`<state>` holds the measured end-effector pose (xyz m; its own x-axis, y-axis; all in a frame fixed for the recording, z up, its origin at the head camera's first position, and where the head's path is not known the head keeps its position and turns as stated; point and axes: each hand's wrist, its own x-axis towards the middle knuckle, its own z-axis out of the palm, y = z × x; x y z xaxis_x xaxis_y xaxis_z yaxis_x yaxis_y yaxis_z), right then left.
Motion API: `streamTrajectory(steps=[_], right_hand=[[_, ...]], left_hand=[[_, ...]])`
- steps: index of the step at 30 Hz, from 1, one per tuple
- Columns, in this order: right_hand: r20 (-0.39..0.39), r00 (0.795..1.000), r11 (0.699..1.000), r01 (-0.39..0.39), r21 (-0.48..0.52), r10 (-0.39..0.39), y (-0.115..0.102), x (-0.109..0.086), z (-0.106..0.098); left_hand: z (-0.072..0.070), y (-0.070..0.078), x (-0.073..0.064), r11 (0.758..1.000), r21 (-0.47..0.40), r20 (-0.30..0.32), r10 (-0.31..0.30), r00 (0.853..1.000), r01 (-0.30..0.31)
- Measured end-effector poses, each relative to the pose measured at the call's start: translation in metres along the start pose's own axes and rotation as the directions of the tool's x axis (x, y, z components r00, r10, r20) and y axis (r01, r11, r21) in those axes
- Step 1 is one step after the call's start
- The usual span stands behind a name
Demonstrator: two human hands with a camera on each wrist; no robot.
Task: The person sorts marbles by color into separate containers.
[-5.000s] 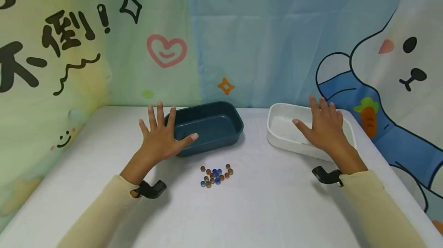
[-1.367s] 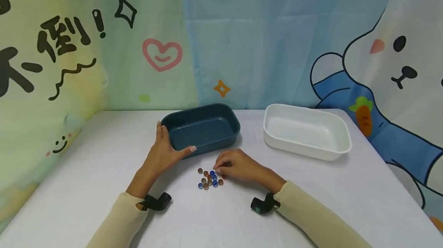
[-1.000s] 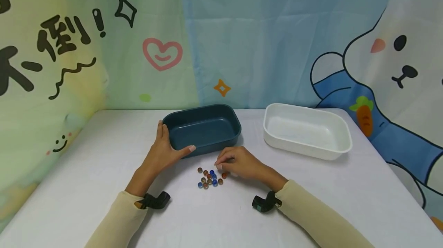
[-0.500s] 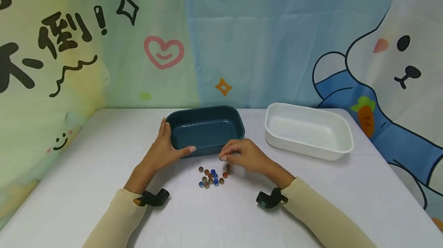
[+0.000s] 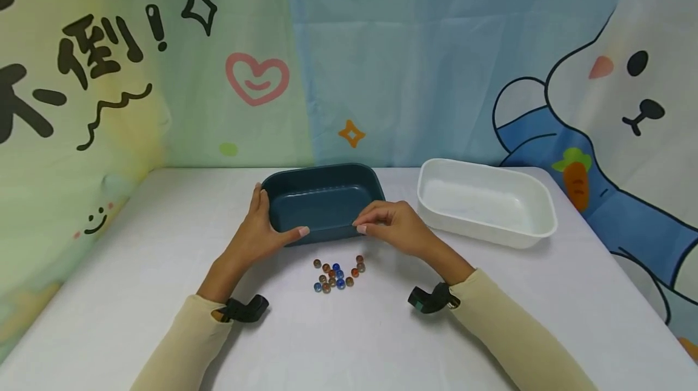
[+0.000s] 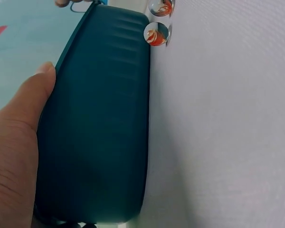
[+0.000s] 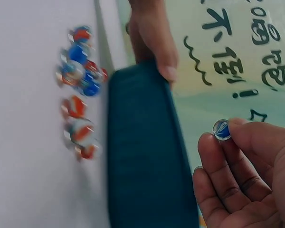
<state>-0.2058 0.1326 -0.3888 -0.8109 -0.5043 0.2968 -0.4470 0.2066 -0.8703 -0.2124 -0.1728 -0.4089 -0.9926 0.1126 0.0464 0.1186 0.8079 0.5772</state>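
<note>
The right hand (image 5: 400,228) pinches a clear glass marble (image 7: 222,129) with a blue swirl between thumb and fingertips. It hovers by the front right rim of the dark teal bin (image 5: 332,234); the head view barely shows this marble. At the bin's left end the left hand (image 5: 260,230) rests, straight fingers along the outside and thumb extended against the front wall. That thumb (image 6: 26,102) lies near the rim in the left wrist view. In front of the bin, several loose glass marbles (image 5: 340,284), blue and orange-brown, sit in a cluster on the white-covered table.
To the right stands a white bin (image 5: 485,238) of similar shape, with nothing visible inside. A printed cloth backdrop (image 5: 403,76) hangs right behind the table (image 5: 349,348). Each wrist carries a black camera mount.
From spread hands over both bins, the left hand came to the teal bin, which shifted slightly right. The right hand took a marble from the cluster and lifted it toward the bin's front rim.
</note>
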Motion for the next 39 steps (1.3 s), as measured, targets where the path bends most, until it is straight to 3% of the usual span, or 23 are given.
streamTrajectory(steps=[10,21,33,39], right_hand=[[-0.071,0.994,0.993,-0.085,-0.081,0.079,-0.01,0.033,-0.024],[-0.062,0.973,0.962,-0.228,-0.152,0.221,-0.002,0.063,-0.028],[-0.052,0.949,0.945,-0.314,-0.086,0.311,0.001,0.09,-0.034],[-0.078,0.933,0.936,-0.35,0.041,0.352,0.007,0.093,-0.038]], left_hand=[[0.0,0.0,-0.001,1.0,-0.01,-0.014,0.019,1.0,-0.019],[0.002,0.0,-0.001,1.0,-0.017,0.001,0.009,1.0,-0.009],[-0.001,-0.001,-0.002,1.0,-0.012,0.0,-0.003,1.0,0.003],[0.001,0.0,-0.003,1.0,-0.02,0.0,0.015,1.0,-0.015]])
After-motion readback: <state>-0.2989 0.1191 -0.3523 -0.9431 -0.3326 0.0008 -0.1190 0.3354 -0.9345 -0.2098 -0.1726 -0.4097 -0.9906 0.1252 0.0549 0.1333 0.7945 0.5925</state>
